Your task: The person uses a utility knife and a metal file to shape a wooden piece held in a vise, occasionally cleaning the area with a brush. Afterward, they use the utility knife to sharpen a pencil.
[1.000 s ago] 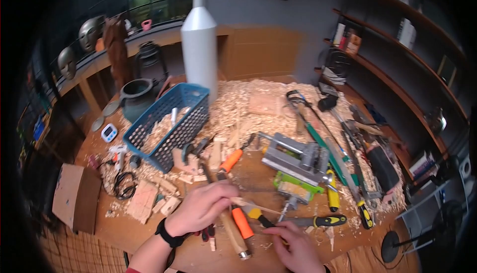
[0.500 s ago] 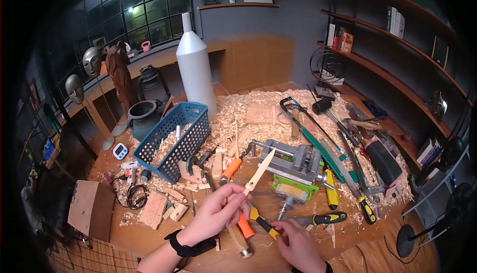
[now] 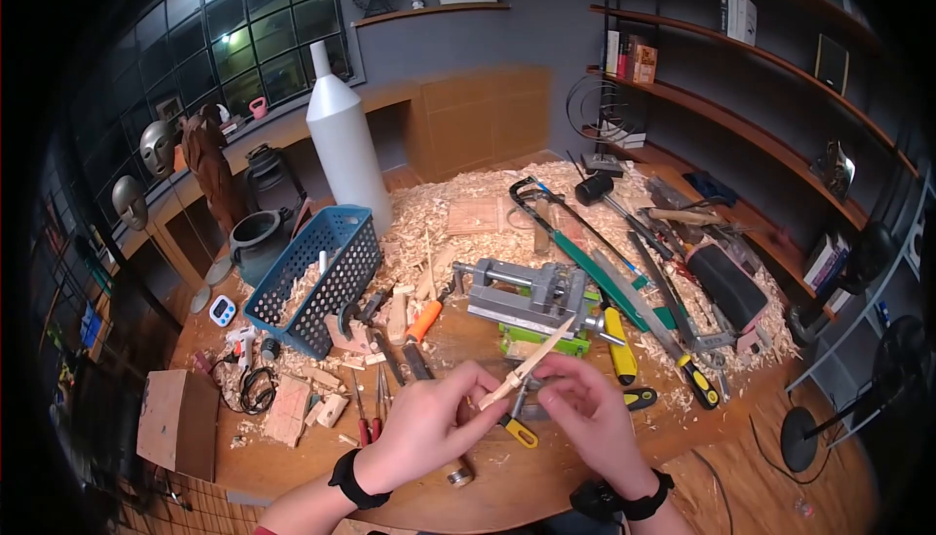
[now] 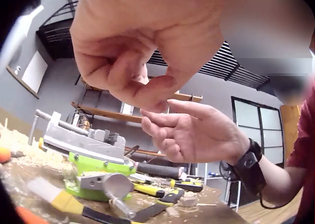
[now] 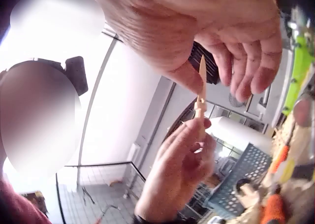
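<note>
A small pale wooden piece carved like a pointed blade [image 3: 531,362] is pinched by its thicker end between the thumb and fingers of my left hand [image 3: 429,423], its tip up and to the right. Beside it my right hand [image 3: 593,423] is raised, palm toward the piece, fingers loosely bent. In the right wrist view the thumb of my right hand [image 5: 211,37] lies by the blade [image 5: 203,79], contact unclear; its other fingers are apart from it, and my left hand [image 5: 179,170] grips the lower end. The left wrist view hides the piece behind my left hand [image 4: 133,52].
Below the hands lies a brush [image 4: 69,203] with a yellow and black handle. A grey vise [image 3: 531,296] stands behind them. Saws [image 3: 595,272], a mallet [image 3: 595,187] and a rasp-like tool lie right; a blue basket [image 3: 317,291] and wood blocks [image 3: 288,408] left, among shavings [image 3: 429,213].
My right hand has left the yellow and black handle and come up beside the wooden piece. My left hand still holds the piece, now turned more sideways. The head view has shifted.
</note>
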`<state>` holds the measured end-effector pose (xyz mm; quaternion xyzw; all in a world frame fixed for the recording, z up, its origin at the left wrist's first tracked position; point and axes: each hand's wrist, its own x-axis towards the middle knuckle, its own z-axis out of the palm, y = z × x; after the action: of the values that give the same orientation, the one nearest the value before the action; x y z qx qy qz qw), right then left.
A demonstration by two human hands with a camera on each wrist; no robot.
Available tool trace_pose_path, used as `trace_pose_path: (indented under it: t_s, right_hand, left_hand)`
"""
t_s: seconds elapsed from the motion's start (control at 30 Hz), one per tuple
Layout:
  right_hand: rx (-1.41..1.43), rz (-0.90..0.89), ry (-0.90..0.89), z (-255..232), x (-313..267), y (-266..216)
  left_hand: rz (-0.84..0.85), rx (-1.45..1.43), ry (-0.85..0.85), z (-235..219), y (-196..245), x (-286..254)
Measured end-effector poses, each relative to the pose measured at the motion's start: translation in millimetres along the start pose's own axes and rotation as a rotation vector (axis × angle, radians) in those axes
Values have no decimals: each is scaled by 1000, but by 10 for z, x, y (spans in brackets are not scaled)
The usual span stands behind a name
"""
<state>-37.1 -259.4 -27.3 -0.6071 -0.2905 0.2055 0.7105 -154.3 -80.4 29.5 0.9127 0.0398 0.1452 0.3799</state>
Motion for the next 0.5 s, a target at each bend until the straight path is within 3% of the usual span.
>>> trace_pose_path:
  t_s: [0.1,0.27,0.4,0.5]
  right_hand:
    - [172,84,-41,-68,-4,-226]
    - [329,177,-141,-138,-46,-191]
    - [332,149,-77,-61,-84,-196]
    - [348,162,-9,-17,-87,-202]
  left_hand:
    - [11,-32,-52,63,28,-16]
    - [42,-134,-92,147,17,-59]
    - [-108,-440,-157,131,123,-93]
    - [-1,-305,-126,108,106,-152]
